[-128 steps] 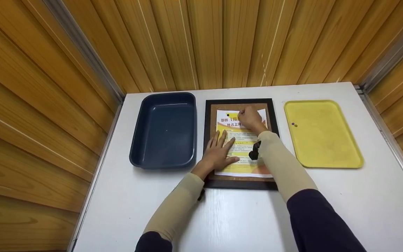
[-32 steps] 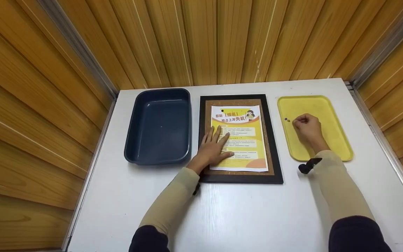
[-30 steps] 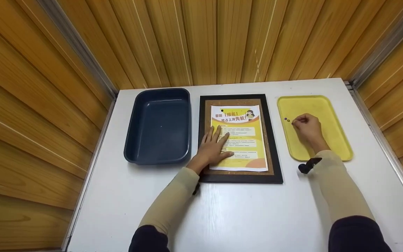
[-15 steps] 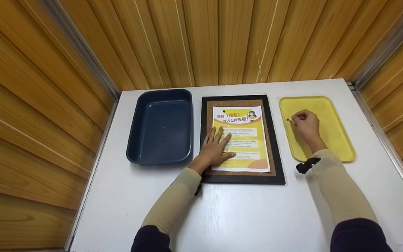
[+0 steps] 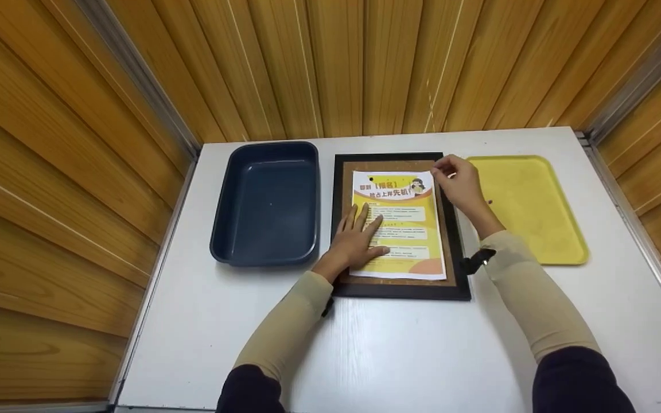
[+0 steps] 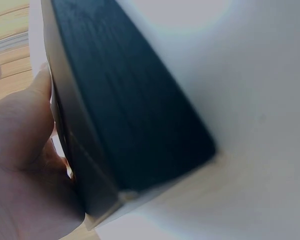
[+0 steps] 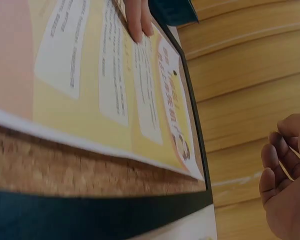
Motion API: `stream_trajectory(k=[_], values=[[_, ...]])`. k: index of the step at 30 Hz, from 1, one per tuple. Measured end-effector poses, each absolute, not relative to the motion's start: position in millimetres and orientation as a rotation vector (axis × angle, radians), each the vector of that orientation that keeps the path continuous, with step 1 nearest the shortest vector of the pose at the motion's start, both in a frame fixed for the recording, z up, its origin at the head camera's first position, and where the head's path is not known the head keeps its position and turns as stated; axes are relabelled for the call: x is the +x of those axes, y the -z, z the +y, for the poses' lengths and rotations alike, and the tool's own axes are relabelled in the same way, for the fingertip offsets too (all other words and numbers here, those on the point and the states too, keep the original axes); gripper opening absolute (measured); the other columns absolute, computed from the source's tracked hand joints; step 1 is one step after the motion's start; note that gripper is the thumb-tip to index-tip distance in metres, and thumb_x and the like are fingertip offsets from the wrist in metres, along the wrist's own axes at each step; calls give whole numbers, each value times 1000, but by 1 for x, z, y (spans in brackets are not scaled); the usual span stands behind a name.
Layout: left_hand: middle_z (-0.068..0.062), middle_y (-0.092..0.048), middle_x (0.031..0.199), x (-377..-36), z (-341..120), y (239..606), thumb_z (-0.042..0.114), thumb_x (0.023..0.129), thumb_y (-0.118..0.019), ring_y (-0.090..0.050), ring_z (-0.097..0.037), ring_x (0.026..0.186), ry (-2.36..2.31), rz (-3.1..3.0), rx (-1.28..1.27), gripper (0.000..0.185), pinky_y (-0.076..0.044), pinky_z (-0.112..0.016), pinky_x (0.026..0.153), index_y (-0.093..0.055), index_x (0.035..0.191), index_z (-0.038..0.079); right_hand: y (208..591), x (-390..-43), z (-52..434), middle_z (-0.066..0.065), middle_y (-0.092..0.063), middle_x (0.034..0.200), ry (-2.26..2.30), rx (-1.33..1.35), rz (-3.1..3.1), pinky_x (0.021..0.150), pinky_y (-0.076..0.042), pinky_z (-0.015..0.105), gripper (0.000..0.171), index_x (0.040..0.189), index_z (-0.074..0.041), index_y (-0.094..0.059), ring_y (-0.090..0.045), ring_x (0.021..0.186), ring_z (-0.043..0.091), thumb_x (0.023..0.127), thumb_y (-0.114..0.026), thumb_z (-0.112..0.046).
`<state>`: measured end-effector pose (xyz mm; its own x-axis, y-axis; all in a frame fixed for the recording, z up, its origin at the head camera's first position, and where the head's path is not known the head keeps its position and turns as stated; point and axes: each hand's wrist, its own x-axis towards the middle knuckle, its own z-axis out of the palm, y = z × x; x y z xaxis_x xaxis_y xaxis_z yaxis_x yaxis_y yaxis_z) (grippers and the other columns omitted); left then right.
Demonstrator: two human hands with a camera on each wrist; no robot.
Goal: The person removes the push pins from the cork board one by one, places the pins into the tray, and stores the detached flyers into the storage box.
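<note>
While the white tabletop (image 5: 399, 355) carries a dark blue bin (image 5: 267, 203) on the left, a black-framed cork board (image 5: 400, 289) in the middle and a yellow tray (image 5: 537, 212) on the right, the work in hand looks like pinning a yellow flyer (image 5: 400, 226) to the cork: one dark pin (image 5: 371, 179) already sits at the sheet's top left corner, and the top right corner appears to be the one being fastened. The left hand (image 5: 356, 244) lies flat on the lower left part of the flyer, its fingers (image 5: 365, 218) straight and spread, pressing the sheet to the board without gripping anything. The right hand (image 5: 461, 183) hovers at the board's upper right edge, just beside the flyer's top right corner, with its fingers (image 5: 442, 167) curled toward the thumb as if pinching something small; whether a pin is actually between them is too small to tell in the head view, and the right wrist view shows only the curled hand (image 7: 285, 175) apart from the paper. By my judgement the next move calls for a precise descent onto the corner, straight down, with the flat hand keeping the sheet from sliding. One small pin (image 5: 489, 202) remains on the tray.
</note>
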<state>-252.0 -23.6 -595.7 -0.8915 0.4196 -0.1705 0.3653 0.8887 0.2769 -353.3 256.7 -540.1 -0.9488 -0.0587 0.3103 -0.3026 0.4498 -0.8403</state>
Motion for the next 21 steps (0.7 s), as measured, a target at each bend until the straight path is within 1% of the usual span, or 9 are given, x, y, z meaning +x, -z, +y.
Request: stream_trajectory(k=[4,6,13,18,21], values=[[-12,0,178,-253,-23,596,70,103,-48,7,-38,163,-341,2831,582,83,-4,-52,130,-22,171,30,543,-356,236,14,-71,99,-1476,393,-2515,75,-46,22,14,109,3,-73,-59,85,15,102,-70,-9],[-11,-1,179,-254,-23,595,71,102,-48,5,-37,163,-327,2832,569,84,-5,-52,130,-22,171,31,545,-358,226,14,-71,100,-1445,431,-2562,76,-47,25,16,112,3,-74,-60,87,18,103,-69,-10],[-8,-7,179,-257,-22,590,77,99,-50,-2,-36,164,-263,2835,535,85,-11,-52,130,-26,170,36,556,-365,203,16,-69,108,-1352,514,-2727,87,-50,39,25,124,4,-71,-64,98,27,103,-68,-11],[-8,-5,179,-257,-20,591,76,99,-49,0,-35,164,-265,2824,525,85,-10,-52,130,-25,170,36,565,-371,196,18,-66,118,-1427,470,-2814,94,-51,44,32,132,4,-67,-63,106,30,103,-68,-10],[-8,-4,179,-256,-19,590,76,100,-48,1,-35,164,-251,2830,525,85,-9,-51,130,-24,170,36,571,-376,193,19,-63,125,-1450,446,-2877,99,-49,48,39,137,5,-63,-60,113,32,102,-69,-11]])
